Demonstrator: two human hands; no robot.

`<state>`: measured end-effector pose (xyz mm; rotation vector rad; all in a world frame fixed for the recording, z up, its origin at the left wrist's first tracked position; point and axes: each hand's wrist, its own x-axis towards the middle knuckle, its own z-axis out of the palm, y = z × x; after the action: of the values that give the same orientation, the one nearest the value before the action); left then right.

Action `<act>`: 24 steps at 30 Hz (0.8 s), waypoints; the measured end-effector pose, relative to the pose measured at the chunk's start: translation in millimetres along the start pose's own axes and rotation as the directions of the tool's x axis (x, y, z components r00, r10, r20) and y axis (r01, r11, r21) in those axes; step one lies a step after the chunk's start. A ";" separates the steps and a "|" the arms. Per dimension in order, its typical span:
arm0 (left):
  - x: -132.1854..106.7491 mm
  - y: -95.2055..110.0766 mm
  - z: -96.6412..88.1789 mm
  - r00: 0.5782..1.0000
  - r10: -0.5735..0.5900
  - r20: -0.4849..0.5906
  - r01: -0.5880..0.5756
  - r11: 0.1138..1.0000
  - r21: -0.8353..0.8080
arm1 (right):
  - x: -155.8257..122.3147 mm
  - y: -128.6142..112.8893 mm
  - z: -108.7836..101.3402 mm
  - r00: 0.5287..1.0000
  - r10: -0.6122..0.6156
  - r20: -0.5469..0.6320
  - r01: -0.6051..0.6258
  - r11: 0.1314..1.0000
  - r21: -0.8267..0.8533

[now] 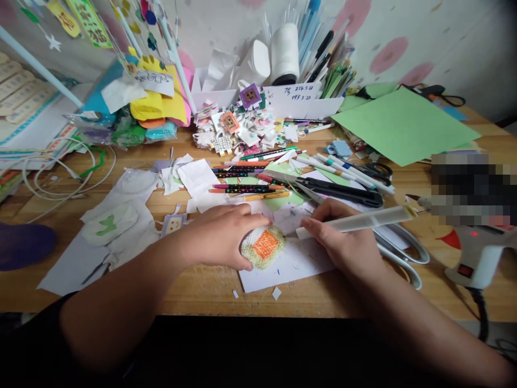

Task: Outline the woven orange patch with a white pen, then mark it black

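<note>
My left hand (220, 234) is curled over the left side of a small stitched patch (264, 247), pale yellow-green with an orange square in its middle, and pins it to a white sheet of paper (294, 264). My right hand (343, 242) is closed round a long white stick (363, 221), maybe a glue stick, whose left end points at the patch's right edge. Both hands rest on the wooden desk (202, 291) near its front edge.
Coloured pens (250, 186) and markers lie behind the hands, with black scissors (343, 191) and a heap of cut scraps (238, 129). A green sheet (404, 126) lies back right. A white glue gun (479, 253) sits at right, white scissors (404, 250) beside it, cables (60, 178) at left.
</note>
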<state>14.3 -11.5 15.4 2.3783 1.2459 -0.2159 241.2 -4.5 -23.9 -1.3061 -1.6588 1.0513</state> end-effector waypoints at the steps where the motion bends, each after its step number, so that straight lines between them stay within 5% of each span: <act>1: -0.2 -0.3 0.3 1.000 0.004 0.000 -0.004 1.000 -0.002 | 0.0 0.9 -0.2 1.000 0.012 0.002 -0.012 1.000 0.010; 10: -9.9 -19.0 -14.7 0.992 0.018 -0.127 -0.031 0.994 -0.106 | 4.9 -3.5 2.5 0.951 0.253 -0.176 -0.134 0.854 0.503; 16: -6.8 1.2 -6.1 0.986 -0.158 -0.063 0.157 0.987 -0.019 | 4.9 -1.9 5.4 0.970 0.171 -0.175 -0.062 0.862 0.503; 24: -4.1 13.1 3.6 0.984 -0.128 -0.125 0.139 0.987 0.083 | 6.4 -0.9 6.3 0.979 0.114 -0.172 -0.017 0.874 0.485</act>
<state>22.8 -22.6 17.6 2.4170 1.4826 -0.1780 233.9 0.7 -24.9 -1.0930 -1.1131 1.2366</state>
